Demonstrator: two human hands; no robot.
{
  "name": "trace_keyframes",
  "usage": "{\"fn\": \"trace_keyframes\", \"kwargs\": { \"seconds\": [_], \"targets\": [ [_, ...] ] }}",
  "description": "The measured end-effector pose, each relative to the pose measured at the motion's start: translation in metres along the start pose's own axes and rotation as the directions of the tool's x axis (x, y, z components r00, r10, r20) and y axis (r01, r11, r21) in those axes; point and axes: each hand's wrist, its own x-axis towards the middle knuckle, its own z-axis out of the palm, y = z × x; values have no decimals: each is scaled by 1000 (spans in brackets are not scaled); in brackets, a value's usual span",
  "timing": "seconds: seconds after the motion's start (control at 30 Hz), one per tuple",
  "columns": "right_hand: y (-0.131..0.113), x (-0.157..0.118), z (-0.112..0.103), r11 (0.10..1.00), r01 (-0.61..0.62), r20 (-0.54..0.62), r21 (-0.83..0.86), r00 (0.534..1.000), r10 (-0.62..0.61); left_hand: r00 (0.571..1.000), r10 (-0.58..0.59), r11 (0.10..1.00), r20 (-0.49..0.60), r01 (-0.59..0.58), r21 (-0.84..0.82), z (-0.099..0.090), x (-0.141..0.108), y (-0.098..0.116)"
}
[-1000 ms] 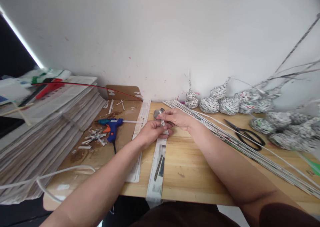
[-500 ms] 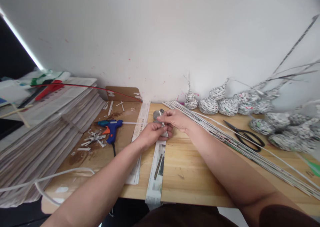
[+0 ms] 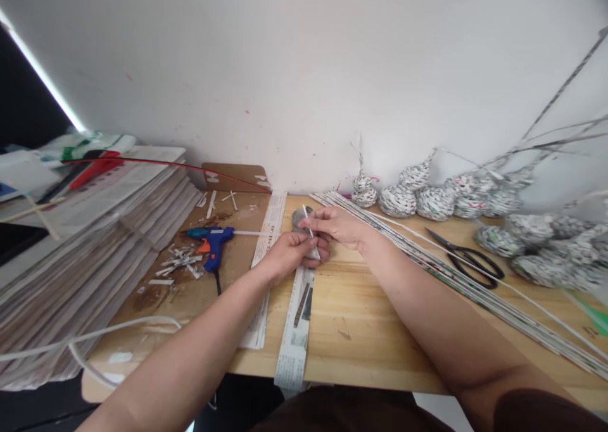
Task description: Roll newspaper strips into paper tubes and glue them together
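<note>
Over the middle of the table my left hand [image 3: 289, 254] is closed on the upper end of a long newspaper strip [image 3: 294, 337], which trails toward me over the table's front edge. Close by on the right, my right hand [image 3: 342, 226] pinches a thin white paper roll [image 3: 306, 214] at the top of that strip. The fingers of both hands meet around it and partly hide it. Just behind them lies a small grey lump [image 3: 297, 216], its kind unclear.
A blue glue gun [image 3: 215, 245] and paper scraps [image 3: 181, 262] lie on cardboard to the left, beside stacked newspaper [image 3: 137, 223]. To the right are thin paper rods [image 3: 403, 251], black scissors [image 3: 468, 261] and several woven paper gourd shapes [image 3: 398, 201] along the wall.
My right hand has shifted slightly and more of the thin white roll shows above my fingers. My left hand stays almost in place on the strip.
</note>
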Motion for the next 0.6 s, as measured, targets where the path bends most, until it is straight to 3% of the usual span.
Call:
{"fn": "trace_keyframes", "kwargs": {
  "seconds": [0.07,0.23,0.4,0.53,0.6],
  "targets": [
    [0,0,-1,1000,-11,28,7,1000,11,1000,4,1000,3,-5,14,1,0,0],
    [1,1,2,997,-14,-158,72,987,25,999,-2,999,32,1,37,1,0,0],
    [0,0,-1,999,-26,50,-19,998,27,999,8,1000,36,-9,27,-1,1,-1],
    [2,1,0,999,-6,-99,37,995,9,999,12,999,36,-13,42,-2,1,-3],
    [2,1,-1,1000,7,-85,23,996,-5,999,8,999,33,-9,38,-2,1,-3]
  ]
}}
